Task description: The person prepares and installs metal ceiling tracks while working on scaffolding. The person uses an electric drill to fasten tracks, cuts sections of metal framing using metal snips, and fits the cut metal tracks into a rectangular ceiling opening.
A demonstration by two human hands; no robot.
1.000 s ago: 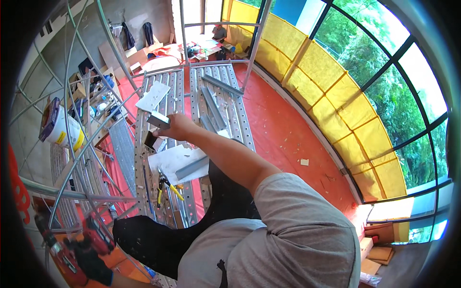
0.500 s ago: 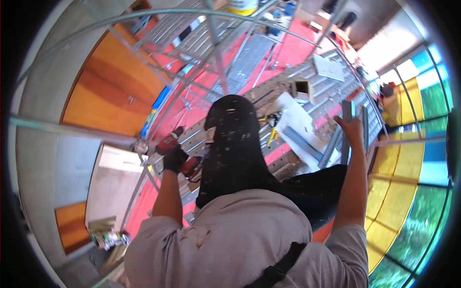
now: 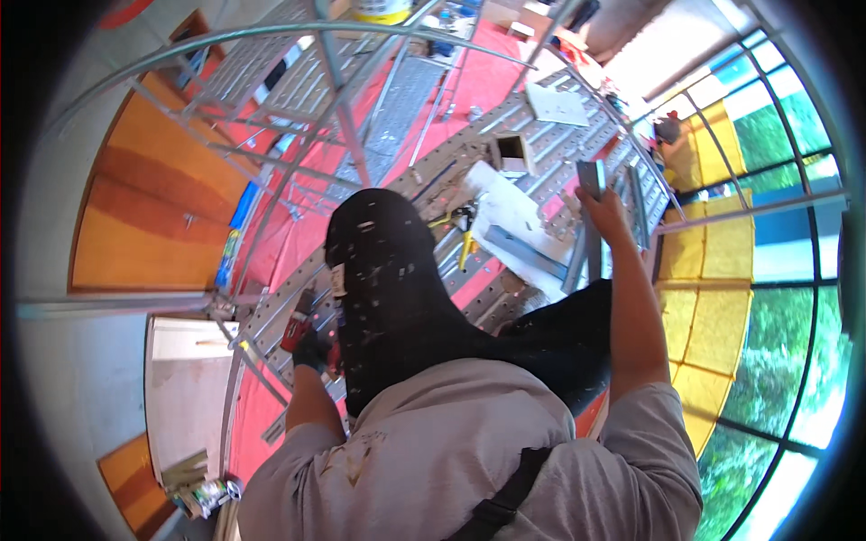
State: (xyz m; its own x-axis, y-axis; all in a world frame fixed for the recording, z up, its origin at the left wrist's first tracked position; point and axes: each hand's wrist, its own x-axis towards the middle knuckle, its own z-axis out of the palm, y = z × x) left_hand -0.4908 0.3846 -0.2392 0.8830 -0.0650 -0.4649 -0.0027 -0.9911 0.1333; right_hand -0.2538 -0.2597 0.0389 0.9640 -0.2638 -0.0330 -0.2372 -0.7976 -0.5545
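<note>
My left hand (image 3: 311, 352), in a dark glove, is closed around a red and black cordless drill (image 3: 293, 330), low beside my left knee. Part of the drill is hidden behind the hand and my leg. My bare right hand (image 3: 606, 215) grips a grey metal channel (image 3: 590, 180) near its upper end, on the right of the platform. The channel stands tilted, its lower part reaching down toward my right leg. Another grey channel piece (image 3: 523, 250) lies on a white sheet (image 3: 502, 209). Yellow-handled pliers or snips (image 3: 466, 248) lie between that sheet and my left knee.
I sit on a perforated metal scaffold platform (image 3: 424, 192), with scaffold tubes (image 3: 343, 113) crossing ahead and at left. An open cardboard box (image 3: 512, 151) and a white board (image 3: 556, 105) sit farther out. Orange doors (image 3: 149, 194) stand left; yellow panels (image 3: 704, 316) and windows line the right.
My view has swung to the right, so the scene has shifted left. My right hand's fingers have closed on the metal channel. The drill stays in my left hand, lowered slightly.
</note>
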